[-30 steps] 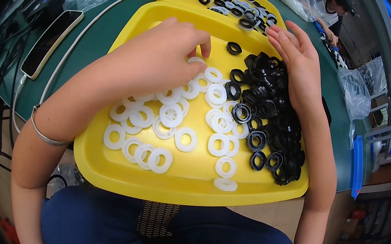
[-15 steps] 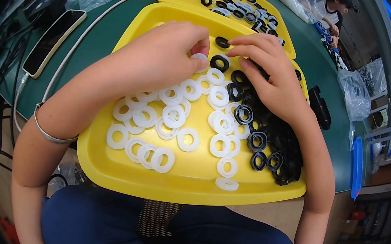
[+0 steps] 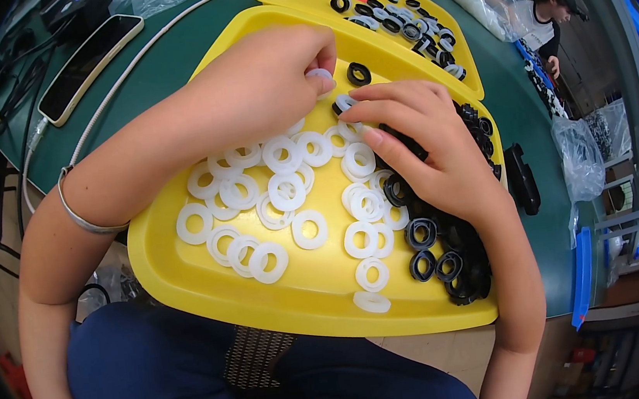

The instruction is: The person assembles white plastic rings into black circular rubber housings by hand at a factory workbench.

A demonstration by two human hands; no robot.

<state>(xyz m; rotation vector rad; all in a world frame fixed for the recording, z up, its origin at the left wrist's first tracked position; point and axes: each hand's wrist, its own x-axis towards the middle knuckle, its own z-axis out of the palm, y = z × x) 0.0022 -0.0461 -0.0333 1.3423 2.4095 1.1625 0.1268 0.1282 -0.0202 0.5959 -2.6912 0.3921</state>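
Note:
My left hand (image 3: 282, 63) pinches a white ring (image 3: 318, 73) between thumb and curled fingers, over the far part of the yellow tray (image 3: 180, 284). Just to its right, my right hand (image 3: 425, 130) has its fingers spread, with two fingertips touching a tilted black ring with a pale ring on it (image 3: 342, 104). The right thumb stays apart from that ring. A single black ring (image 3: 358, 74) lies beyond these fingers. Loose white rings (image 3: 309, 229) spread over the tray's left and middle. Black rings (image 3: 420, 233) are heaped along its right side, partly hidden under my right hand and forearm.
Behind stands a second yellow tray (image 3: 470, 78) with mixed black and pale rings. A phone (image 3: 91, 68) with a white cable (image 3: 123, 76) lies on the green table at left. A black object (image 3: 520, 178) lies to the right. Another person (image 3: 549, 15) sits far right, near plastic bags (image 3: 579, 149).
My right hand has moved slightly left and nearer, and the black ring with the pale ring has shifted left and tilted. My left hand, still pinching the white ring, has moved slightly away from me.

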